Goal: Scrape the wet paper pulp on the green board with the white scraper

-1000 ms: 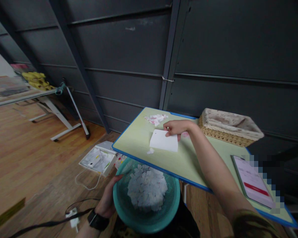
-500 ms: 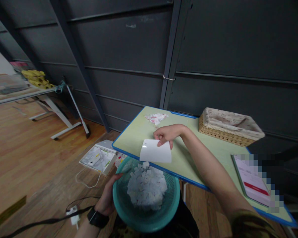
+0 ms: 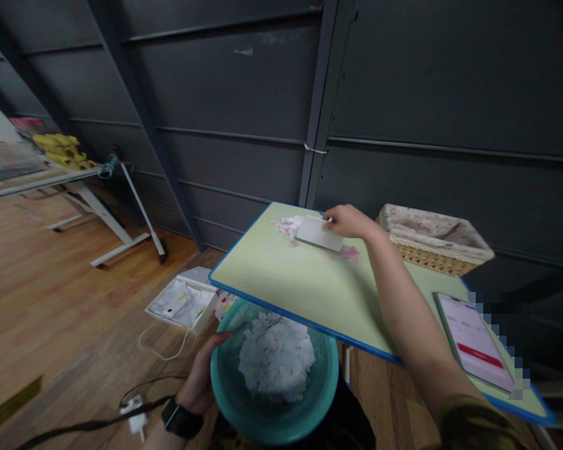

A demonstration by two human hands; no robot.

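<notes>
A dark grey wall [image 3: 234, 81] of ribbed panels fills the upper part of the frame, above a wood-grained floor [image 3: 47, 250] at the left. A table [image 3: 272, 281] with a smooth, pale green top and rounded blue edging slants from the centre to the lower right. Below its near edge, at the bottom centre, is a teal basket [image 3: 220, 390], round and perforated, holding a mound of torn paper [image 3: 276, 356] in small, flat, mostly white bits. A wicker basket [image 3: 425, 257], oblong, woven and lined with patterned cloth, stands on the table's far side at centre right. A flat phone [image 3: 478, 340] with a lit screen lies at the lower right.

The right hand [image 3: 349, 222], right of centre, pinches a white card [image 3: 319, 234] between thumb and fingers at its upper right edge; the card extends left and downward from the fingertips, over the table. The left hand [image 3: 199, 375], lower left of centre, grips the teal basket's left side, thumb over the rim, the other fingers hidden. The card is thin, stiff-looking and roughly rectangular. Its left end overlaps a heap of scraps [image 3: 284, 226], ragged white flakes with pink marks. A blurred pink patch [image 3: 350, 252] shows just beyond its right end.
</notes>
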